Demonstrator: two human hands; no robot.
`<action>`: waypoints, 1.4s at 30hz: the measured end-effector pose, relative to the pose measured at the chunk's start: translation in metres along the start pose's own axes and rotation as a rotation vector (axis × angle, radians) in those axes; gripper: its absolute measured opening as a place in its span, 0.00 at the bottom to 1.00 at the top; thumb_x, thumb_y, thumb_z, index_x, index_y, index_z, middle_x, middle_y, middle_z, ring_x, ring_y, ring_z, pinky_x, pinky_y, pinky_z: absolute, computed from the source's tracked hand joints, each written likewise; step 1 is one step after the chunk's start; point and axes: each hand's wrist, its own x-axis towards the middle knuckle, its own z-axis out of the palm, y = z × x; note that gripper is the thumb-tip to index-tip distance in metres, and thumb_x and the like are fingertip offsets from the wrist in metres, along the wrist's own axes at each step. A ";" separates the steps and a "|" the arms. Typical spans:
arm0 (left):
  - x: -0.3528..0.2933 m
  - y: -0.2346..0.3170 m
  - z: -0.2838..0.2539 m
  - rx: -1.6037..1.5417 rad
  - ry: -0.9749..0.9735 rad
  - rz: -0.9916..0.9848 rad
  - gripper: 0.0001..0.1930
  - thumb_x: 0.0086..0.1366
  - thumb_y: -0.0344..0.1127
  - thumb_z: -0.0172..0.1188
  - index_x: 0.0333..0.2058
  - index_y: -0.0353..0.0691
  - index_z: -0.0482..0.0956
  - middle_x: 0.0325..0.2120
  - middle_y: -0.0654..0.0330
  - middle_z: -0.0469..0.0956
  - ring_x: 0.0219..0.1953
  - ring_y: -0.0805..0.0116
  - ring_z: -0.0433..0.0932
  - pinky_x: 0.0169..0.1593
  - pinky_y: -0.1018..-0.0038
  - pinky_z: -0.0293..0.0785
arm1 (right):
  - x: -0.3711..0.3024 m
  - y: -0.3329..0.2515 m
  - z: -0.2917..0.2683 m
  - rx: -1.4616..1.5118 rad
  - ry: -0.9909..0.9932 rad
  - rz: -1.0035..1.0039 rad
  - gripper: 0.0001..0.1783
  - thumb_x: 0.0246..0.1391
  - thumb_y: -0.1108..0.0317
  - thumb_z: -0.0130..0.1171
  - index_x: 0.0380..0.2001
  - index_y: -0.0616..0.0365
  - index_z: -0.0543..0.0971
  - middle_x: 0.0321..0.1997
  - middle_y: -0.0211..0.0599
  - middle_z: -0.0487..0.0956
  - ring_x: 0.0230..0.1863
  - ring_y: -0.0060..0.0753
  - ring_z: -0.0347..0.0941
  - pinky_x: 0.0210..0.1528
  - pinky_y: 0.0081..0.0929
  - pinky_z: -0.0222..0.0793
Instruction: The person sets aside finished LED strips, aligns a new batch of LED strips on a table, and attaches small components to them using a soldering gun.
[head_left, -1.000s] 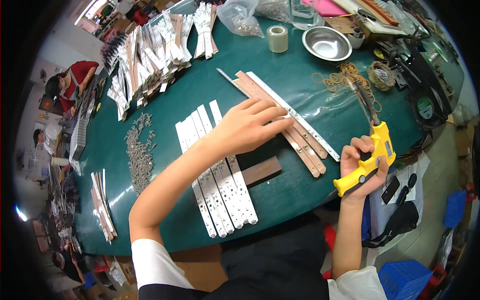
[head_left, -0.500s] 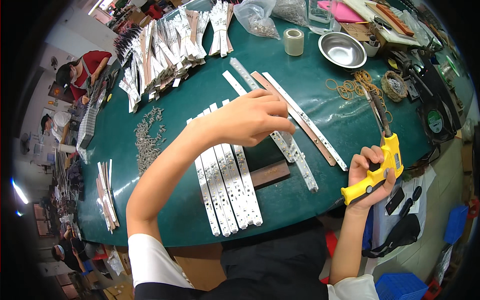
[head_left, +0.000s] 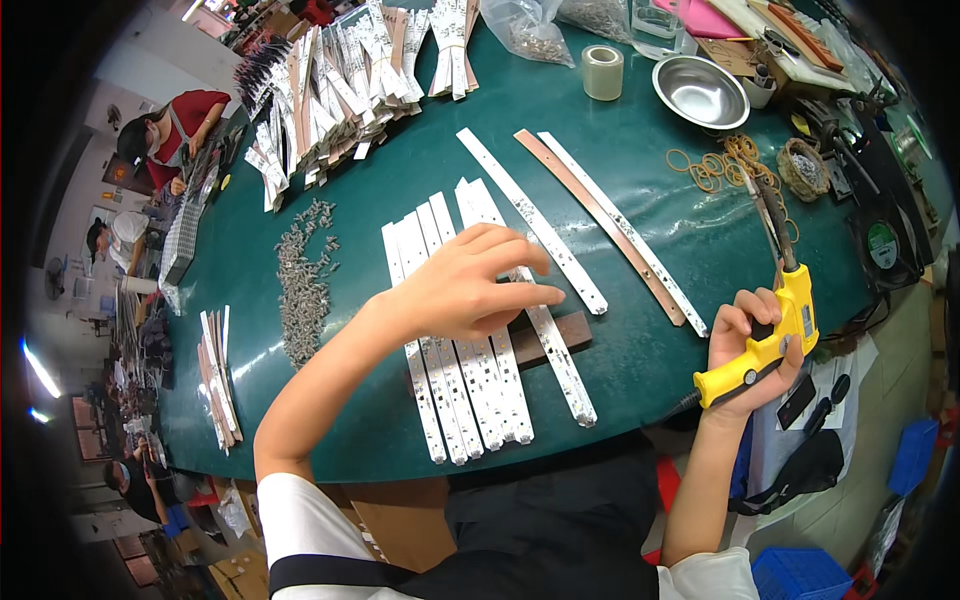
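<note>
1 wht circuit strip point(head_left: 563, 368) under L hand point(head_left: 465, 290), fingers curled, can't tell if gripping; near end just inside table point(head_left: 650, 370) edge. Tabletop shows btwn it & R hand point(head_left: 757, 392), clenched on 1 yel soldering gun point(head_left: 797, 300). 3 loose strips point(head_left: 606, 238) R of L hand.
</note>
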 end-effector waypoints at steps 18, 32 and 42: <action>-0.023 0.017 0.000 -0.020 0.014 -0.201 0.19 0.51 0.30 0.64 0.44 0.43 0.78 0.43 0.58 0.75 0.45 0.59 0.76 0.46 0.66 0.74 | 0.000 0.002 0.003 -0.010 -0.019 0.020 0.30 0.50 0.66 0.58 0.55 0.61 0.63 0.35 0.32 0.65 0.40 0.27 0.62 0.42 0.26 0.59; -0.006 0.023 0.017 0.170 0.113 -0.432 0.22 0.53 0.40 0.66 0.47 0.42 0.75 0.48 0.56 0.74 0.44 0.57 0.76 0.47 0.65 0.73 | 0.000 -0.001 0.004 -0.001 -0.013 0.027 0.27 0.50 0.67 0.58 0.53 0.61 0.63 0.36 0.33 0.65 0.40 0.27 0.62 0.42 0.26 0.60; 0.037 -0.032 0.010 0.460 -0.161 0.158 0.19 0.54 0.31 0.55 0.48 0.41 0.75 0.43 0.67 0.75 0.40 0.71 0.74 0.41 0.76 0.73 | -0.001 0.001 0.001 0.000 0.005 0.018 0.25 0.50 0.67 0.58 0.50 0.61 0.65 0.35 0.33 0.65 0.40 0.28 0.62 0.42 0.27 0.60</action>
